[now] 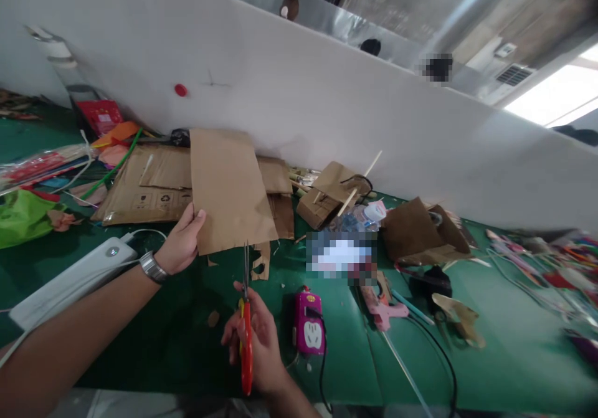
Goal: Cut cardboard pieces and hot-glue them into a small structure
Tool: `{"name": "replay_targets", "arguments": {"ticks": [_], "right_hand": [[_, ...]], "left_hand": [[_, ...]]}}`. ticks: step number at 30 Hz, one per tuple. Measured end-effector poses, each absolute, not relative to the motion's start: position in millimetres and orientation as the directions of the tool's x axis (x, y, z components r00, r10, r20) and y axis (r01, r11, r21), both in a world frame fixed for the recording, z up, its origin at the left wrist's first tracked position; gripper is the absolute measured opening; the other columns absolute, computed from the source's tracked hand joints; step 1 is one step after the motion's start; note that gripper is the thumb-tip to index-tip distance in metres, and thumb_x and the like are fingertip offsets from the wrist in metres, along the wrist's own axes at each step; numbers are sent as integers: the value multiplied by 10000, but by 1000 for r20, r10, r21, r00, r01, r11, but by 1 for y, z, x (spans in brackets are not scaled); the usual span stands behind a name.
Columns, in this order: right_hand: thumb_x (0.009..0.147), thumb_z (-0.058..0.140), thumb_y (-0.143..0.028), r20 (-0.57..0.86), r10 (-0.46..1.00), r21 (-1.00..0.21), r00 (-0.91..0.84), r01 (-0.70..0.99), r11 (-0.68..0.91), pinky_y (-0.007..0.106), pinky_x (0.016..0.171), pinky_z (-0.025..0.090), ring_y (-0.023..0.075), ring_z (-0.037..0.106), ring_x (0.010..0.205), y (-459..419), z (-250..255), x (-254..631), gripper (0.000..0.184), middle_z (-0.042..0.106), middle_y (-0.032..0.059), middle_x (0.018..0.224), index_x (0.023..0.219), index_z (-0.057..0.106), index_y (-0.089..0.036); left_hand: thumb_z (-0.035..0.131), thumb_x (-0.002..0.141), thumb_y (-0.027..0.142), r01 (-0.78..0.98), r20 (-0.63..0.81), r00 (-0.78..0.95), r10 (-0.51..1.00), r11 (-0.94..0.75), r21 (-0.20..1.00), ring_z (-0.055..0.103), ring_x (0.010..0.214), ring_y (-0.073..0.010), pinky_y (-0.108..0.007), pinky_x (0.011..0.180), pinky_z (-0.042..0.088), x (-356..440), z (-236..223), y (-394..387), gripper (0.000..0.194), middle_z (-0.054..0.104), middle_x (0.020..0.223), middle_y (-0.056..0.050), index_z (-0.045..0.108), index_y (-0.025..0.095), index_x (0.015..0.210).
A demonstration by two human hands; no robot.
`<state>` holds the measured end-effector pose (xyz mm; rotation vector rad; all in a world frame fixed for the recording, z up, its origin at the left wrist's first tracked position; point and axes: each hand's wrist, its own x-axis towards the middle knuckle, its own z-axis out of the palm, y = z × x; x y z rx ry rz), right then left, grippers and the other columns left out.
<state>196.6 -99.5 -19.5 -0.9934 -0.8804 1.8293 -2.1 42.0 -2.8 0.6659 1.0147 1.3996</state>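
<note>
My left hand (182, 243) grips the lower left edge of a flat brown cardboard sheet (231, 190), thumb on its near face. The sheet is held up in front of the flattened cardboard pieces. In my right hand (259, 334) is a pair of scissors (246, 331) with red and yellow handles, pointing away from me. Their blade tips reach the bottom edge of the sheet; whether they bite into it I cannot tell. Just behind the blades lies a cardboard scrap with cut-out holes (261, 261).
Flattened cardboard (126, 187) leans by the wall. A white power strip (75, 281) lies left, a purple socket adapter (309, 324) right of the scissors. Beyond it are a pink glue gun (383, 309) with a black cord, a plastic bottle (359, 217) and a cardboard box (420, 231).
</note>
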Motion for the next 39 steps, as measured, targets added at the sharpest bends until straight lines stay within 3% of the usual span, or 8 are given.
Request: {"name": "replay_targets", "arguments": {"ticks": [6, 9, 15, 18, 23, 26, 30, 39], "right_hand": [[902, 723, -641, -207, 952, -897, -226, -344, -277, 218, 438, 367, 114, 484, 522, -118, -44, 191, 769, 641, 0, 729, 1468, 468, -188], [931, 670, -640, -176, 976, -939, -127, -274, -205, 241, 449, 379, 147, 517, 549, -126, -54, 191, 711, 637, 10, 719, 1460, 487, -203], [873, 712, -619, -187, 907, -962, -378, -117, -247, 303, 527, 502, 173, 547, 572, -124, -48, 207, 716, 667, 32, 790, 1447, 495, -251], [857, 746, -563, -223, 888, -965, -403, -39, -260, 357, 594, 540, 211, 563, 634, -122, -44, 212, 690, 664, 47, 804, 1439, 526, -265], [932, 688, -544, -150, 929, -985, -338, -30, -170, 317, 588, 462, 179, 497, 635, -118, -34, 209, 571, 589, 19, 786, 1410, 558, -260], [962, 654, -578, -81, 918, -987, -388, -94, -127, 254, 543, 361, 122, 420, 579, -111, -26, 204, 537, 542, -22, 739, 1360, 566, -229], [934, 714, -560, -127, 920, -954, -370, -208, -216, 199, 458, 255, 78, 323, 499, -106, -22, 199, 490, 454, -77, 657, 1254, 584, -214], [884, 761, -590, -92, 971, -948, -221, -280, -154, 166, 416, 294, 59, 352, 464, -113, -21, 186, 508, 472, -85, 654, 1180, 588, -215]], "left_hand": [[920, 737, 274, -432, -138, -62, 988, 98, 897, 490, 1472, -336, -498, 1216, 449, -6, -1, 41, 856, 561, 1562, -56, 482, 336, 1470], [867, 801, 311, -504, -217, -19, 976, 178, 845, 551, 1419, -335, -517, 1176, 492, -10, 2, 41, 793, 593, 1537, -34, 481, 380, 1490], [786, 877, 424, -580, -260, -82, 962, 166, 798, 626, 1326, -321, -513, 1097, 555, -14, 0, 42, 689, 668, 1441, -21, 498, 405, 1503], [815, 852, 427, -613, -257, -118, 959, 134, 779, 639, 1298, -329, -499, 1047, 588, -13, -2, 43, 698, 676, 1420, -31, 524, 386, 1485], [823, 840, 438, -627, -219, -118, 969, 99, 773, 659, 1250, -324, -493, 997, 611, -14, 1, 42, 706, 661, 1427, -38, 511, 399, 1473], [876, 772, 346, -571, -160, -77, 984, 88, 816, 669, 1228, -316, -473, 982, 615, -14, 5, 38, 801, 660, 1416, -43, 483, 395, 1468], [903, 662, 228, -557, -152, -15, 988, 118, 822, 691, 1176, -294, -444, 959, 614, -14, 9, 35, 932, 679, 1365, -33, 452, 404, 1459], [850, 685, 253, -557, -139, 82, 987, 161, 815, 728, 1097, -260, -415, 916, 614, -24, 11, 38, 703, 737, 1230, -10, 547, 349, 1312]]}}
